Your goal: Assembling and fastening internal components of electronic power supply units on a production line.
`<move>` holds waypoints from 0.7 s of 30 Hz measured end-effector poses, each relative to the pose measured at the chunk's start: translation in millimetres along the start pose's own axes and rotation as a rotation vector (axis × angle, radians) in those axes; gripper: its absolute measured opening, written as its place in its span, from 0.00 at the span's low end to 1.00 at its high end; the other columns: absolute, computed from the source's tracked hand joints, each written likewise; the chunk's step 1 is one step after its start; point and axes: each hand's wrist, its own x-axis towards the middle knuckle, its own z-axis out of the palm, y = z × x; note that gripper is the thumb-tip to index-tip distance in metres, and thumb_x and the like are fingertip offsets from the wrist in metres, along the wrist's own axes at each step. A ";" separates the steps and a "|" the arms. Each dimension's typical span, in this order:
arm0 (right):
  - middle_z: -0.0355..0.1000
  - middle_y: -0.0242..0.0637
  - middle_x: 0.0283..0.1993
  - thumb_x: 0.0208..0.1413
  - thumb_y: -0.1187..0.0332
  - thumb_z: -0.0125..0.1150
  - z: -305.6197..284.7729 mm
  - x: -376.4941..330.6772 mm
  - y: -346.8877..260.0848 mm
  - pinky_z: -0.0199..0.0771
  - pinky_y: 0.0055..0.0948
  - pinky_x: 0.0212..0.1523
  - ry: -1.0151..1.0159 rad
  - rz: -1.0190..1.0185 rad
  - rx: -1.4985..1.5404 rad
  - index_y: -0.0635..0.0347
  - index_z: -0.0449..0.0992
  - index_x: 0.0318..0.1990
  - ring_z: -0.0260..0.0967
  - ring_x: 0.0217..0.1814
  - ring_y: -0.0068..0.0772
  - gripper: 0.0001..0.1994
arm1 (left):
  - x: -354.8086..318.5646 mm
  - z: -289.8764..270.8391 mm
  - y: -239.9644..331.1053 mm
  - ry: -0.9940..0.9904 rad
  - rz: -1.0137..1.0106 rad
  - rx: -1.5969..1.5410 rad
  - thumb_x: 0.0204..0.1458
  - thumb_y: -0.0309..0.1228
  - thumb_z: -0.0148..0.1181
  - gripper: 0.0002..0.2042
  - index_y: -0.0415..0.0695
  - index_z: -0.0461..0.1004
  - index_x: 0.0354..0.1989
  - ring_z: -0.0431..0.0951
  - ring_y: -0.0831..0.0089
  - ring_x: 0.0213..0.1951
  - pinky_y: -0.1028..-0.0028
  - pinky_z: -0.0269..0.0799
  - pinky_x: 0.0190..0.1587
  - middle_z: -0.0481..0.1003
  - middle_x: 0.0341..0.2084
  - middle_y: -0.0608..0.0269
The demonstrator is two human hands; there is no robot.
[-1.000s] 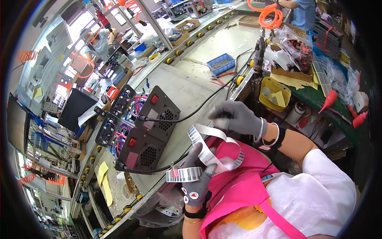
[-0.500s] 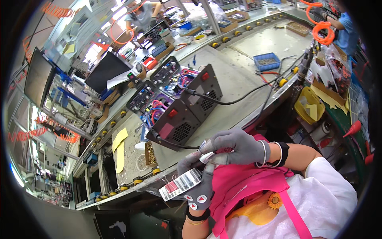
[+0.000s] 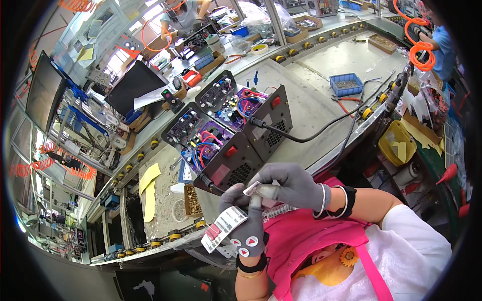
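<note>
My left hand (image 3: 244, 224), in a grey glove, holds a white label strip (image 3: 222, 229) with a bar pattern and a red patch. My right hand (image 3: 292, 186), also gloved, pinches a small label (image 3: 252, 187) at the top of that strip, right against my left fingertips. Just beyond both hands stand two open black power units on the bench, the nearer one (image 3: 217, 150) with coloured wiring showing, the farther one (image 3: 249, 107) behind it. A black cable (image 3: 321, 131) is plugged into the farther unit's end panel.
A blue parts bin (image 3: 346, 84) sits at the right of the bench, a yellow bin (image 3: 398, 144) hangs below its edge. A small box of brass parts (image 3: 191, 200) and yellow sheets (image 3: 148, 187) lie left. A dark monitor (image 3: 133, 86) stands behind. Other people work at top centre and top right.
My hands have come together in front of the nearer unit. The long curled strip is now gathered in my left hand, and my right fingers have closed on a small label.
</note>
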 end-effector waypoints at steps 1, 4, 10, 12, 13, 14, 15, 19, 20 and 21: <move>0.75 0.33 0.35 0.56 0.69 0.56 2.1 6.4 3.8 0.70 0.22 0.37 0.028 0.008 0.088 0.64 0.78 0.38 0.70 0.36 0.20 0.08 | -1.4 0.0 3.8 0.019 -0.002 -0.033 0.47 0.21 0.61 0.19 0.41 0.66 0.48 0.69 0.82 0.24 0.83 0.65 0.26 0.71 0.28 0.65; 0.74 0.30 0.29 0.55 0.70 0.59 8.2 34.5 11.8 0.68 0.20 0.31 0.158 0.171 0.229 0.66 0.77 0.36 0.65 0.30 0.14 0.08 | -18.6 -12.4 -14.5 0.167 0.159 -0.086 0.49 0.21 0.54 0.20 0.40 0.63 0.52 0.66 0.82 0.19 0.82 0.63 0.24 0.72 0.28 0.60; 0.74 0.29 0.27 0.54 0.66 0.60 26.6 62.4 40.9 0.68 0.20 0.32 0.150 0.246 0.078 0.66 0.78 0.35 0.64 0.29 0.14 0.10 | -40.5 -13.0 -26.9 0.182 0.352 -0.074 0.49 0.25 0.52 0.20 0.40 0.62 0.53 0.63 0.79 0.17 0.80 0.62 0.25 0.72 0.26 0.57; 0.74 0.30 0.27 0.54 0.66 0.60 35.0 62.4 48.9 0.69 0.21 0.33 0.194 0.097 0.122 0.65 0.79 0.35 0.65 0.30 0.14 0.10 | -43.0 -14.0 -29.4 0.094 0.337 -0.091 0.49 0.23 0.52 0.21 0.41 0.61 0.53 0.63 0.79 0.16 0.80 0.63 0.25 0.71 0.22 0.57; 0.74 0.30 0.27 0.54 0.66 0.60 37.1 63.5 48.8 0.69 0.21 0.33 0.193 0.101 0.121 0.65 0.79 0.35 0.65 0.30 0.14 0.10 | -43.1 -14.6 -30.7 0.095 0.334 -0.091 0.49 0.23 0.52 0.21 0.41 0.61 0.53 0.63 0.79 0.16 0.80 0.63 0.25 0.71 0.22 0.57; 0.75 0.30 0.27 0.55 0.66 0.59 38.4 64.7 47.2 0.69 0.21 0.33 0.185 0.083 0.097 0.65 0.79 0.36 0.66 0.30 0.15 0.10 | -42.7 -14.6 -31.7 0.093 0.323 -0.104 0.48 0.22 0.52 0.21 0.41 0.61 0.53 0.64 0.79 0.16 0.80 0.64 0.25 0.71 0.21 0.56; 0.75 0.30 0.28 0.55 0.66 0.59 39.5 66.1 46.8 0.70 0.21 0.33 0.178 0.065 0.072 0.65 0.79 0.37 0.66 0.30 0.15 0.10 | -42.1 -14.5 -32.7 0.091 0.312 -0.117 0.47 0.20 0.52 0.21 0.41 0.61 0.53 0.65 0.79 0.16 0.80 0.65 0.24 0.72 0.21 0.56; 0.75 0.32 0.27 0.55 0.65 0.59 38.9 67.5 44.9 0.70 0.22 0.32 0.196 0.114 0.022 0.65 0.79 0.37 0.67 0.28 0.15 0.11 | -43.6 -14.2 -35.5 0.070 0.332 -0.141 0.45 0.17 0.53 0.22 0.41 0.62 0.52 0.66 0.78 0.15 0.80 0.66 0.23 0.73 0.21 0.54; 0.75 0.33 0.26 0.55 0.64 0.59 38.7 67.6 44.8 0.70 0.22 0.31 0.202 0.133 -0.002 0.64 0.79 0.37 0.67 0.28 0.15 0.11 | -44.1 -13.8 -35.7 0.066 0.332 -0.146 0.45 0.17 0.53 0.22 0.41 0.62 0.52 0.66 0.78 0.15 0.80 0.66 0.23 0.73 0.21 0.54; 0.75 0.34 0.26 0.55 0.63 0.60 38.5 67.6 44.5 0.70 0.22 0.31 0.208 0.152 -0.026 0.64 0.79 0.37 0.67 0.27 0.15 0.12 | -45.1 -13.4 -35.7 0.070 0.323 -0.153 0.45 0.16 0.52 0.22 0.41 0.62 0.52 0.66 0.78 0.15 0.80 0.66 0.23 0.73 0.21 0.54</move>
